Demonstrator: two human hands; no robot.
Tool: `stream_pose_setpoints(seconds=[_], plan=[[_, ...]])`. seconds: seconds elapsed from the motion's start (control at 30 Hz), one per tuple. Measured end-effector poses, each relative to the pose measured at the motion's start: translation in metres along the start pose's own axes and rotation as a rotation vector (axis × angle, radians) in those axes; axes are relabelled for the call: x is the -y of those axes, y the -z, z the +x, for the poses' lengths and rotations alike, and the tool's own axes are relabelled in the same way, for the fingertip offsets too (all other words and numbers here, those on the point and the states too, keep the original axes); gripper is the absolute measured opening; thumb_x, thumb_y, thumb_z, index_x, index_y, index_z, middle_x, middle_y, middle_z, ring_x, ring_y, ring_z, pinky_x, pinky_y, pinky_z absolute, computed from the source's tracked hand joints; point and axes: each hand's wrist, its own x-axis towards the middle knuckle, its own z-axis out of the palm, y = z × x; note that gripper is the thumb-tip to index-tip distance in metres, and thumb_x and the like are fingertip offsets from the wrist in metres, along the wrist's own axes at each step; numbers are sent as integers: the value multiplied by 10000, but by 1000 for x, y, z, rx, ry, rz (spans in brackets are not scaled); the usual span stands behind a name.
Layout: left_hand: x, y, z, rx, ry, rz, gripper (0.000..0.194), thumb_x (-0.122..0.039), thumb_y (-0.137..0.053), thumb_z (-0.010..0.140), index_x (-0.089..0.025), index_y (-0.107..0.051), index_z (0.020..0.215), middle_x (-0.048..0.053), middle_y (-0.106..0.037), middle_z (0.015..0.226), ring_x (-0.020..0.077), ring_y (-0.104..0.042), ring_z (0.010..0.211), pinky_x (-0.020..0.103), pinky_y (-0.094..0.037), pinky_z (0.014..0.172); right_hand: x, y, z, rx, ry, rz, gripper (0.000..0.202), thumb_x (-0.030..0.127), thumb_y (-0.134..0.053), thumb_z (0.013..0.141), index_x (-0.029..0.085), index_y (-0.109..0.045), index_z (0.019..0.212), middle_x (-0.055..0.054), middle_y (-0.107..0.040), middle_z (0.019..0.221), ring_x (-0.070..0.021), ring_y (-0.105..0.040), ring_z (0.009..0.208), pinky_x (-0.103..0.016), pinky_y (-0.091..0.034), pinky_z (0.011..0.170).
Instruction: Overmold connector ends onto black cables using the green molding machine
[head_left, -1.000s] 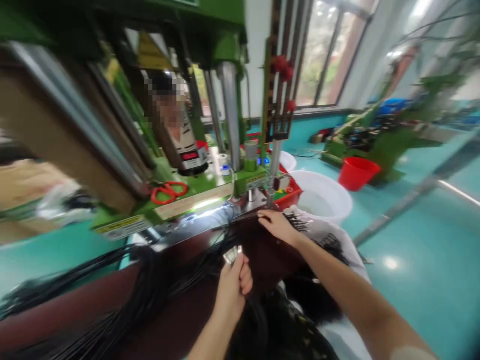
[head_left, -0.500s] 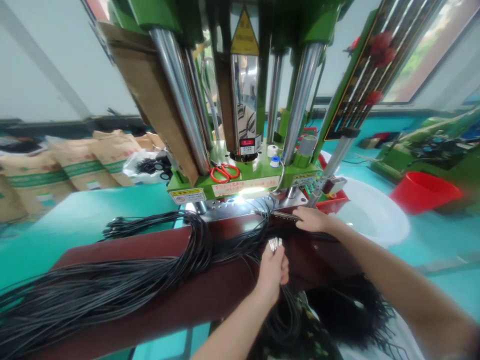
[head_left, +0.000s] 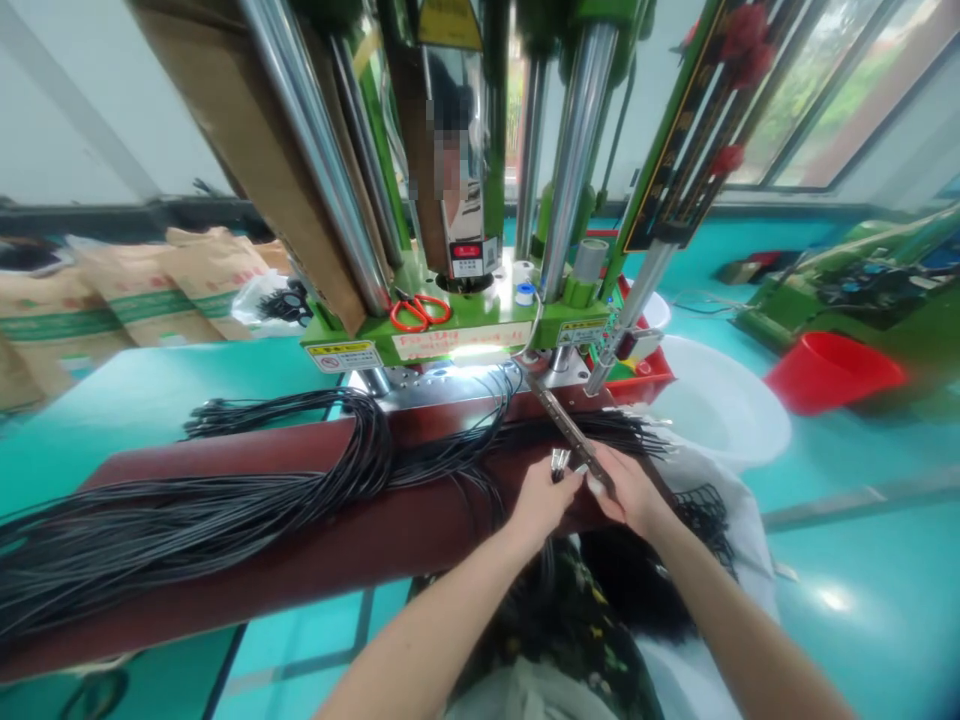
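My left hand (head_left: 540, 505) is closed around a bunch of black cables, whose silver connector ends (head_left: 559, 460) stick up above the fingers. Close beside it, my right hand (head_left: 631, 490) grips the near end of a narrow metal bar (head_left: 564, 422) with small marks along it. The bar slants away toward the lit metal plate (head_left: 442, 385) of the green press. Whether the left fingertips touch the bar I cannot tell. Long black cables (head_left: 225, 505) lie across the brown board (head_left: 337, 560), and more cable ends (head_left: 637, 432) lie behind my right hand.
Red-handled scissors (head_left: 420, 313) and a blue-and-white roll (head_left: 525, 294) rest on the green press ledge (head_left: 465, 340). A white basin (head_left: 720, 400), a red bucket (head_left: 832, 375) and a red tray (head_left: 645, 385) stand at right. Paper sacks (head_left: 210, 285) line the left.
My right hand has drawn back from beside the press toward my left hand, swinging the bar to point away from me. The view has shifted, and the left hand has turned slightly.
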Motion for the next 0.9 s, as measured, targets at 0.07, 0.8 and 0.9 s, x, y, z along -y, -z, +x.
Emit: stream_pose_setpoints(seconds=[0.07, 0.8, 0.9], plan=[[-1, -1, 0, -3, 7, 3, 280, -352, -607, 673, -181, -389, 632, -84, -364, 421, 18, -245, 333, 149, -162, 330, 1, -2, -2, -14, 26, 25, 498, 484, -426, 833, 144, -471, 1192, 75, -425, 435, -40, -252, 264, -158, -148, 265], [8, -1, 2, -36, -45, 3, 296, -374, -637, 641, -173, -425, 601, -79, -374, 406, 30, -264, 337, 170, -194, 355, -7, -1, -1, -65, 108, -39, 551, 486, -491, 785, 129, -505, 1204, 50, -478, 432, -49, -303, 263, -155, -191, 261], [9, -2, 2, -27, -69, 2, 301, -371, -646, 638, -168, -430, 590, -78, -369, 406, 29, -272, 353, 169, -201, 371, -7, -2, -1, -87, 115, -5, 528, 479, -502, 781, 133, -522, 1179, 58, -455, 426, -50, -302, 262, -155, -187, 258]])
